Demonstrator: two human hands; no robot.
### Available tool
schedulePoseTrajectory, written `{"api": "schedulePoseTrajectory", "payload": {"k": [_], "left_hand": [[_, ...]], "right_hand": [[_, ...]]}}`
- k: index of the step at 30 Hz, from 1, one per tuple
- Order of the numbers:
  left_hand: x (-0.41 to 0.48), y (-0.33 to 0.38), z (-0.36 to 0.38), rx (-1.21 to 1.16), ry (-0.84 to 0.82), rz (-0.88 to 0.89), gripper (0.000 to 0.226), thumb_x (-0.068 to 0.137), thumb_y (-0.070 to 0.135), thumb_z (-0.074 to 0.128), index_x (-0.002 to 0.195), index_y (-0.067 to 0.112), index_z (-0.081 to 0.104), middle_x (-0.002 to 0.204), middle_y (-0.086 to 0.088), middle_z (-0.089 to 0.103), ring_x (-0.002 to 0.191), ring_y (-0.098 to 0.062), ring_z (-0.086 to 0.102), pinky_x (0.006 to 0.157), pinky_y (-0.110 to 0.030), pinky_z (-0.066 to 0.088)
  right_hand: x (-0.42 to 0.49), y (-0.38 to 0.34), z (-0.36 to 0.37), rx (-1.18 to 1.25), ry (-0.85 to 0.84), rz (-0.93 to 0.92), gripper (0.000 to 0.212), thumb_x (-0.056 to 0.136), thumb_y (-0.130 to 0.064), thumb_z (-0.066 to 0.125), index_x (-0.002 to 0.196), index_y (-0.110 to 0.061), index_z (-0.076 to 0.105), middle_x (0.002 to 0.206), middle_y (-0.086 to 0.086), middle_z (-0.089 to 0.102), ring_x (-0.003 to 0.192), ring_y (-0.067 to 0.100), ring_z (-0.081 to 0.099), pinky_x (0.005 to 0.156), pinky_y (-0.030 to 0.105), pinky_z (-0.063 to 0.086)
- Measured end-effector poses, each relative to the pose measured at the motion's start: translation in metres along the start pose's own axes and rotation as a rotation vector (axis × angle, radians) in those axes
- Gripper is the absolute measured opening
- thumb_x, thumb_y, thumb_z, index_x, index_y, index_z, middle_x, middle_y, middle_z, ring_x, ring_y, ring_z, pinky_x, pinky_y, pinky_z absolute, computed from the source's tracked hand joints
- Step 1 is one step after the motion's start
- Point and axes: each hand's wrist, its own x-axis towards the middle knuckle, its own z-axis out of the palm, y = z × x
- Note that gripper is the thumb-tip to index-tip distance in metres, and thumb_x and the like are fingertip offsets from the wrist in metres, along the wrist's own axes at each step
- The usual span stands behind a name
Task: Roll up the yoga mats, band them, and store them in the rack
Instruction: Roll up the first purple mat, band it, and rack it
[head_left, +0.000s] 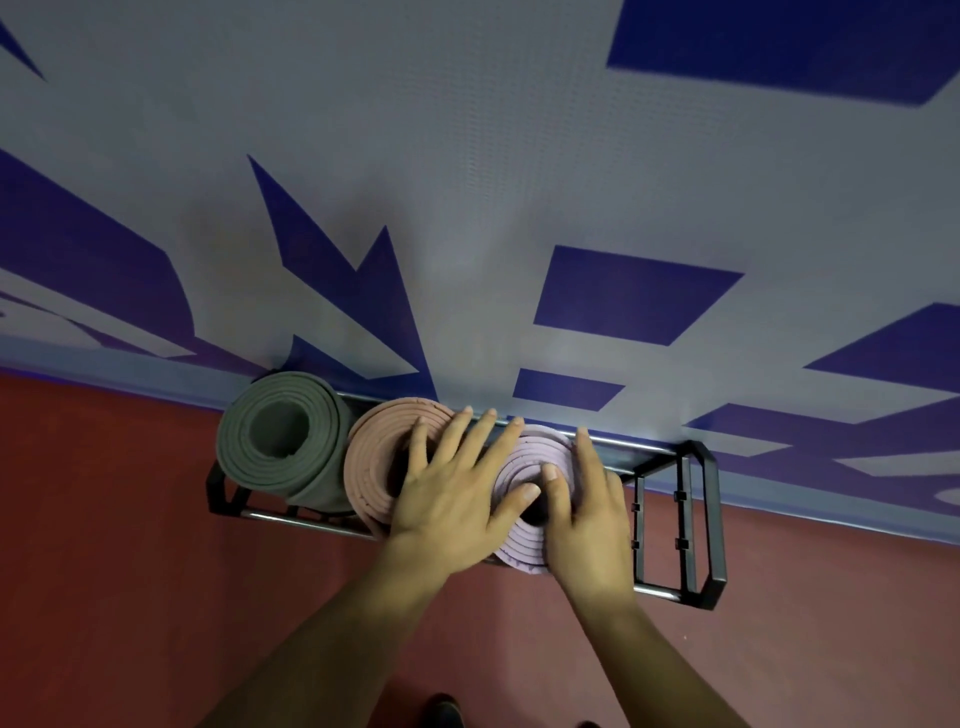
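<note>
Three rolled mats stand on end in a black metal rack against the wall: a grey-green mat at the left, a pink mat in the middle, a lilac mat at the right. My left hand lies flat with spread fingers across the tops of the pink and lilac mats, thumb at the lilac roll's centre. My right hand presses on the lilac mat's right side, fingers straight, thumb near the roll's hollow core. No bands are visible from above.
The rack's right section holds no mat. The floor is red-brown. A grey wall with blue shapes rises directly behind the rack. A dark shoe tip shows at the bottom edge.
</note>
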Motion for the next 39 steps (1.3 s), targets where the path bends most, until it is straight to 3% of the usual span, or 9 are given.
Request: {"api": "schedulePoseTrajectory", "payload": {"k": [3,8,13,17,20,23,27,32,39], "left_hand": [[-0.001,-0.012,-0.001,0.033,0.005,0.009,0.071,0.102,0.063,0.007,0.156,0.026,0.035,0.154,0.001,0.047,0.146,-0.022,0.038,0.115,-0.058,0.03],[0.0,-0.017,-0.001,0.012,0.007,-0.021,0.068,0.105,0.056,0.004,0.155,0.024,0.037,0.156,0.001,0.044,0.146,-0.02,0.038,0.115,-0.062,0.03],[0.004,-0.024,0.001,-0.101,0.034,0.025,0.075,0.096,0.059,-0.021,0.158,0.032,0.01,0.167,0.013,0.009,0.154,-0.006,0.004,0.123,-0.042,-0.008],[-0.001,-0.041,-0.001,-0.032,0.064,0.007,0.061,0.105,0.053,0.013,0.156,0.026,0.034,0.166,0.005,0.024,0.154,-0.018,0.017,0.12,-0.049,0.009],[-0.003,-0.042,-0.001,-0.027,0.044,-0.045,0.06,0.102,0.051,0.015,0.156,0.031,0.031,0.167,0.01,0.016,0.156,-0.016,0.005,0.121,-0.06,0.003],[0.0,-0.04,-0.003,-0.039,0.05,-0.049,0.062,0.101,0.05,0.01,0.155,0.032,0.034,0.167,0.013,0.014,0.156,-0.013,0.002,0.122,-0.059,-0.003],[0.007,-0.041,-0.006,-0.052,0.07,-0.037,0.058,0.101,0.049,0.018,0.147,0.032,0.048,0.163,0.012,0.03,0.154,-0.015,0.017,0.12,-0.062,0.005],[0.014,-0.045,-0.012,-0.031,-0.019,-0.027,0.065,0.094,0.06,-0.001,0.155,0.049,0.021,0.166,0.017,0.014,0.155,-0.015,-0.001,0.118,-0.062,-0.009],[0.013,-0.038,-0.013,-0.003,-0.027,-0.037,0.066,0.093,0.062,0.0,0.155,0.05,0.018,0.165,0.012,0.019,0.154,-0.018,0.001,0.117,-0.064,-0.006]], "right_hand": [[0.005,-0.008,0.011,-0.075,-0.024,-0.006,0.053,0.104,-0.052,0.038,0.156,-0.04,0.034,0.145,-0.004,0.042,0.129,0.014,0.044,0.096,0.028,0.038],[0.009,-0.024,0.026,-0.329,0.016,-0.096,0.054,0.107,-0.046,0.03,0.157,-0.027,0.035,0.165,0.0,0.028,0.15,0.021,0.021,0.121,0.043,0.026],[0.019,-0.017,0.029,-0.403,0.1,-0.118,0.06,0.103,-0.055,0.019,0.154,-0.033,0.04,0.155,0.0,0.041,0.136,0.027,0.039,0.11,0.045,0.037],[0.036,-0.019,0.024,-0.385,0.106,-0.087,0.048,0.105,-0.049,0.032,0.15,-0.034,0.045,0.147,-0.001,0.046,0.126,0.028,0.044,0.103,0.046,0.041],[0.021,-0.013,0.023,-0.395,0.126,-0.1,0.045,0.106,-0.048,0.029,0.146,-0.036,0.046,0.145,-0.001,0.047,0.121,0.029,0.046,0.101,0.043,0.04],[0.009,-0.006,0.012,-0.366,0.104,-0.043,0.045,0.106,-0.048,0.029,0.149,-0.04,0.042,0.15,-0.003,0.04,0.125,0.031,0.044,0.102,0.042,0.037],[0.01,-0.013,0.014,-0.359,0.048,-0.008,0.046,0.106,-0.05,0.031,0.151,-0.044,0.037,0.153,-0.004,0.035,0.127,0.034,0.045,0.105,0.043,0.038],[0.012,-0.023,0.032,-0.336,0.072,0.017,0.051,0.104,-0.056,0.031,0.153,-0.047,0.033,0.152,0.0,0.037,0.129,0.036,0.044,0.105,0.045,0.038],[-0.002,-0.005,0.02,0.064,0.127,0.102,0.076,0.092,-0.062,0.06,0.158,-0.041,0.029,0.15,-0.004,0.048,0.139,0.013,0.041,0.106,0.029,0.033]]}}
